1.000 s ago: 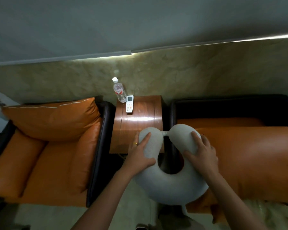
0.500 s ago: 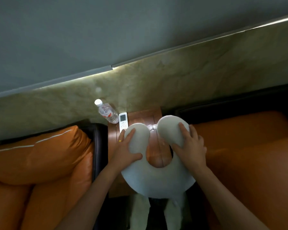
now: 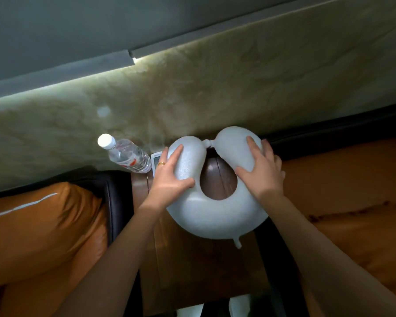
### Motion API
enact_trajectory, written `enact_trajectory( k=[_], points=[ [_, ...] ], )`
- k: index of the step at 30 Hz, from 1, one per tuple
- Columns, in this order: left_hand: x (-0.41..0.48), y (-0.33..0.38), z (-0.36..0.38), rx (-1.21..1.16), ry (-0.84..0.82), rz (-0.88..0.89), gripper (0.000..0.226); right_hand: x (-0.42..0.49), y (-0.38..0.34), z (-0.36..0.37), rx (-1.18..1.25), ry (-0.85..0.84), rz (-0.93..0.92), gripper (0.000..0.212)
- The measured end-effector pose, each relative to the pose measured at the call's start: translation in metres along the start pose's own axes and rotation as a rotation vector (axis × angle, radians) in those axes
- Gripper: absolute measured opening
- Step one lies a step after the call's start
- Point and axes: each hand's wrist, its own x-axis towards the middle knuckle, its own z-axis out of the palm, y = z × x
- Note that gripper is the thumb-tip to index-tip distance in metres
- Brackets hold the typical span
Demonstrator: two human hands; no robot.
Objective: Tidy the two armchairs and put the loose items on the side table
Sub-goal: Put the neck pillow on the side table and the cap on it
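Left armchair (image 3: pixel 44 225): orange cushions sit in the seat, and no loose item shows on the part in view.

Water bottle (image 3: pixel 126 154) and remote (image 3: pixel 157 160): both are at the back left of the tabletop (image 3: pixel 188 271), against the wall. Their positions match those of a second ago.

Left hand (image 3: pixel 169 179): it grips the left horn of the neck pillow (image 3: pixel 215 220), fingers laid over the top and thumb hooked into the inner curve.

Neck pillow: a second ago it was held over the front edge of the table and the gap beside the right armchair. It has since been carried forward over the rear half of the tabletop, its left horn just beside the remote. Whether it already bears on the wood I cannot tell.

Right hand (image 3: pixel 263 172): it is clamped likewise on the right horn.

Right armchair (image 3: pixel 352 202): the visible seat carries nothing loose.

Assessment: the pillow appears to be the last item going to the table. It remains to be set down and released.
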Motion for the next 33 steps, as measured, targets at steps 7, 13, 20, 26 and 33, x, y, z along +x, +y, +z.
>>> enact_trajectory(
  k=[7, 13, 20, 26, 33],
  points=[
    [0.018, -0.013, 0.012, 0.050, -0.054, -0.028, 0.105, 0.014, -0.004, 0.029, -0.058, -0.021, 0.005, 0.085],
    [0.017, -0.018, 0.022, 0.089, 0.012, 0.000, 0.100, 0.018, -0.002, 0.038, -0.115, -0.027, 0.022, 0.087],
    [0.018, -0.018, 0.029, 0.204, 0.042, 0.015, 0.092, 0.016, -0.012, 0.046, -0.238, 0.005, 0.047, 0.090],
    [0.018, -0.005, 0.024, 0.359, -0.027, -0.062, 0.093, 0.019, -0.010, 0.029, -0.208, -0.164, 0.013, 0.094],
    [0.004, 0.009, 0.016, 0.442, -0.088, -0.092, 0.090, -0.006, 0.006, 0.007, -0.114, -0.229, -0.005, 0.088]
  ],
)
